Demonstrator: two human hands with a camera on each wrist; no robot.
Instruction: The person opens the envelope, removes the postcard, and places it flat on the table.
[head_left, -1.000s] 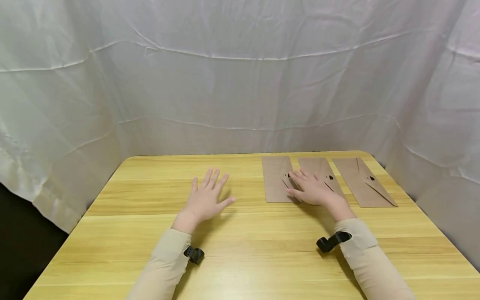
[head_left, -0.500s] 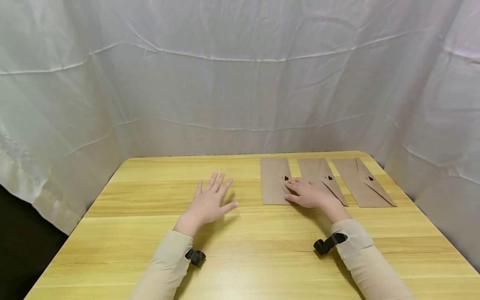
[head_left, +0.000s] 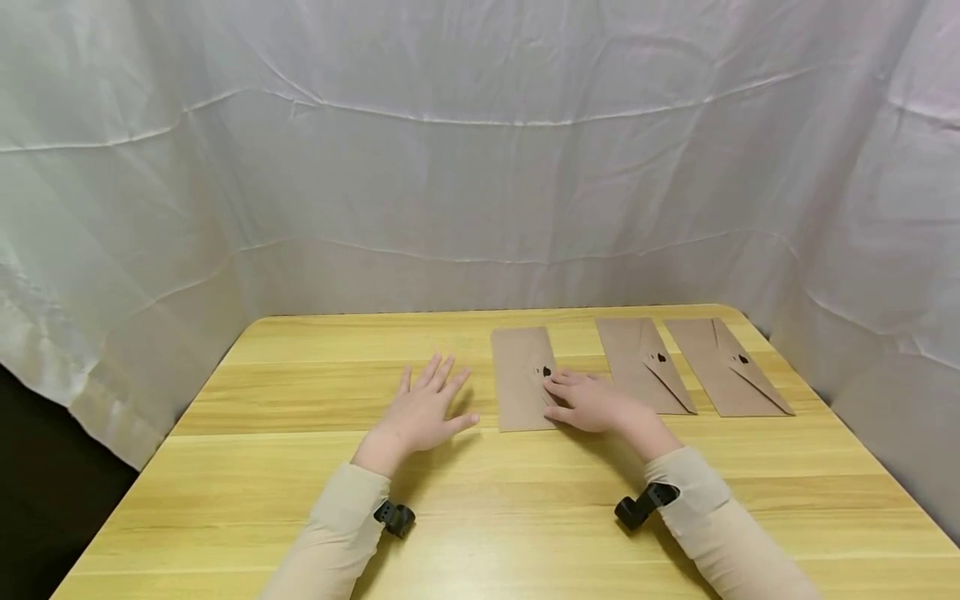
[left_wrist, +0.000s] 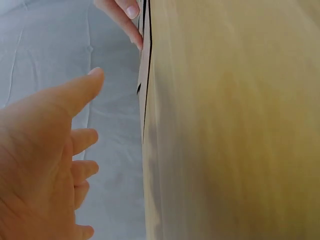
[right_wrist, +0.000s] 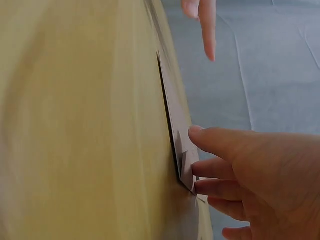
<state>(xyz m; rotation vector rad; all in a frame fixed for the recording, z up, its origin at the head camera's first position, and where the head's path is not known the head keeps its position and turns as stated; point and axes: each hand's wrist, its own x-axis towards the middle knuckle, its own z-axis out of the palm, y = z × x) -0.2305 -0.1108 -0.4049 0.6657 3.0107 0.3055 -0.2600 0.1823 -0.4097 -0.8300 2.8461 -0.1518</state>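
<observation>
My right hand (head_left: 596,402) rests its fingertips on the flap side of a brown paper envelope (head_left: 519,379), the leftmost of three lying flat. A dark printed mark shows beside the fingers, which cover part of the flap. In the right wrist view, the fingers of this hand (right_wrist: 235,175) touch the envelope (right_wrist: 175,115) without curling round it. To the left of that envelope, my left hand (head_left: 420,417) hovers above the wood with its fingers spread, holding nothing. The left wrist view has the left hand (left_wrist: 45,145) apart from the envelope (left_wrist: 145,75).
A middle envelope (head_left: 630,350) and a right envelope (head_left: 712,362) lie side by side toward the table's back right. White cloth (head_left: 480,183) hangs behind and at both sides of the wooden table (head_left: 480,508). Each wrist wears a small black camera.
The leftmost envelope has slid left and toward me under my right hand, widening its gap from the middle one. The left hand has shifted slightly right and nearer.
</observation>
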